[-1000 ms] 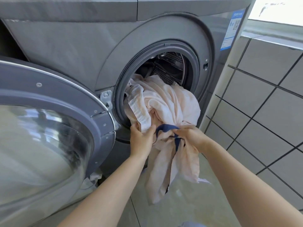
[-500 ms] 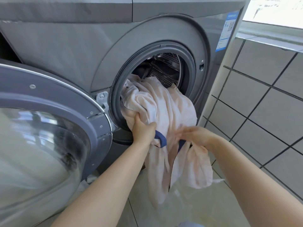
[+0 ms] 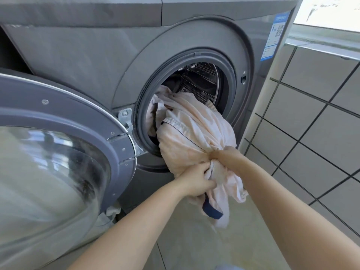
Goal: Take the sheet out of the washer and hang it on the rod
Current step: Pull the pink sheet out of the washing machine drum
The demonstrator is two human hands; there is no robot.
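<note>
Sheet (image 3: 196, 133), pale peach and heavily bunched, spills from the round opening of the washer (image 3: 87, 55) at the middle of the frame, part of it still inside against the perforated drum (image 3: 200, 78). A second ago the hands sat higher, at the lip of the opening; they are now lower and nearer the camera, with more cloth drawn out over the rim. So the pull is working, though the sheet is not yet free and no rod is in view. The left hand (image 3: 196, 182) grips a gathered fold, and the right hand (image 3: 228, 158) is clamped on the bunch just above and beside it, the two close together. Below them a loose tail hangs toward the floor (image 3: 194, 246), showing a dark blue band (image 3: 211, 210). The door (image 3: 58, 152) stands swung open at the left.
</note>
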